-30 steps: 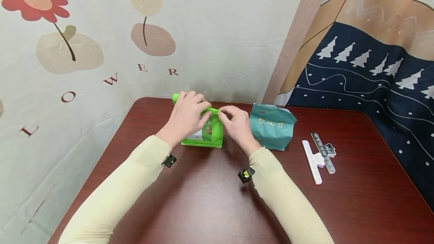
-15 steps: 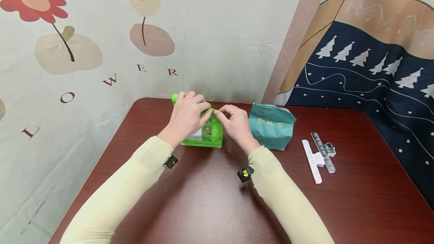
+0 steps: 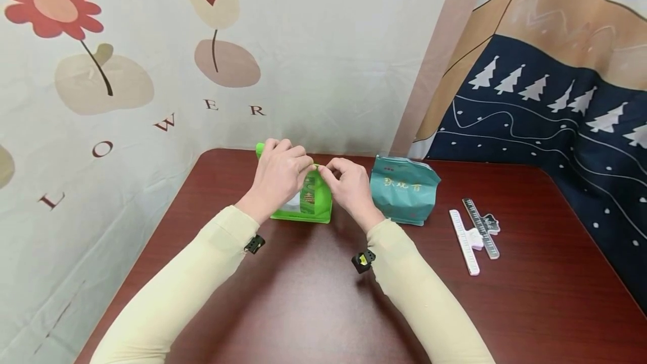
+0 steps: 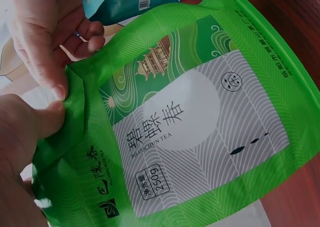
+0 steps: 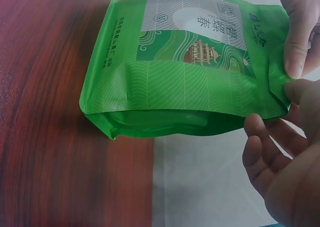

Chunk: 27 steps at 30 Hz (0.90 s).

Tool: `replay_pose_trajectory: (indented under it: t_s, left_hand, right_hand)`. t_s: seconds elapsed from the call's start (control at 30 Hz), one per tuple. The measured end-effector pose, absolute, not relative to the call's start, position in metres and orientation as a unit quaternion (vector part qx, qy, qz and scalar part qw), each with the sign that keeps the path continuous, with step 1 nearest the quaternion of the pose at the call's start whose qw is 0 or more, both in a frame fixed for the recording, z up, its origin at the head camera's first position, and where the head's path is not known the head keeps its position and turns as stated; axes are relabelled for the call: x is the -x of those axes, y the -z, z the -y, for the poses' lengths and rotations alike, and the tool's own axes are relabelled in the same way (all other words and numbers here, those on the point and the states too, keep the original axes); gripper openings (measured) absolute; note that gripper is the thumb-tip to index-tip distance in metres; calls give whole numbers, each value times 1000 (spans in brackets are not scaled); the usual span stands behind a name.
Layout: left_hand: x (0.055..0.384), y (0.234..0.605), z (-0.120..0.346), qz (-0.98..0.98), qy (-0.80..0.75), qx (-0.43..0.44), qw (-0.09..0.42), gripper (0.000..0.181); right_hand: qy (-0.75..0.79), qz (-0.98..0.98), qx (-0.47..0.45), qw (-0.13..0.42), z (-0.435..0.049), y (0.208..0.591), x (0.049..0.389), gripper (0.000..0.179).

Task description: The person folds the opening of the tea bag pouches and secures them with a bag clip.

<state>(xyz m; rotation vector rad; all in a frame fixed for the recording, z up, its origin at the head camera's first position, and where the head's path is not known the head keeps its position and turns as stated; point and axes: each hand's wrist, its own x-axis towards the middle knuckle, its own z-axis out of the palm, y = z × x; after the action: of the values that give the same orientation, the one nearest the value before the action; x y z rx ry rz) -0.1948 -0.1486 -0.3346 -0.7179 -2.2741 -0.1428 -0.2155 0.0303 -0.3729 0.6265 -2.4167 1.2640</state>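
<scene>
A green tea bag (image 3: 320, 201) stands near the table's back edge, with its printed front showing in both wrist views. Over its top edge my left hand (image 3: 277, 176) grips the folded-down strip, thumb in front. My right hand (image 3: 350, 187) pinches that same edge at the right corner, its thumb and index fingertips close to the left hand's. In the left wrist view, the top of the bag (image 4: 175, 112) shows a crease under the left thumb. The right wrist view shows the bag's gusseted side bulging. Part of the bag's upper left is hidden behind the left hand.
A teal bag (image 3: 404, 192) stands upright just right of the right hand. Farther right on the dark red table (image 3: 313, 308) lie a white bag clip (image 3: 464, 243) and a clear-and-black bag clip (image 3: 480, 228), side by side. A printed curtain (image 3: 328, 60) hangs behind the table.
My right thumb and fingers have slid slightly left along the bag's top edge, nearer the left hand. The left hand keeps its grip, its thumb drawn in closer.
</scene>
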Motion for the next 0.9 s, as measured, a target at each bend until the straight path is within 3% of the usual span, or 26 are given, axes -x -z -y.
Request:
replay_pose_trajectory:
  t_s: [0.23, 0.43, 0.9]
  left_hand:
    - [196, 333, 148, 885, 50, 272, 374, 15]
    - [194, 331, 151, 898, 52, 263, 350, 14]
    - [193, 320, 170, 930, 128, 169, 299, 50]
  right_hand:
    - [-425, 856, -240, 170, -33, 372, 214, 16]
    - [-414, 860, -253, 156, -35, 373, 213, 8]
    - [-411, 853, -280, 158, -39, 373, 215, 8]
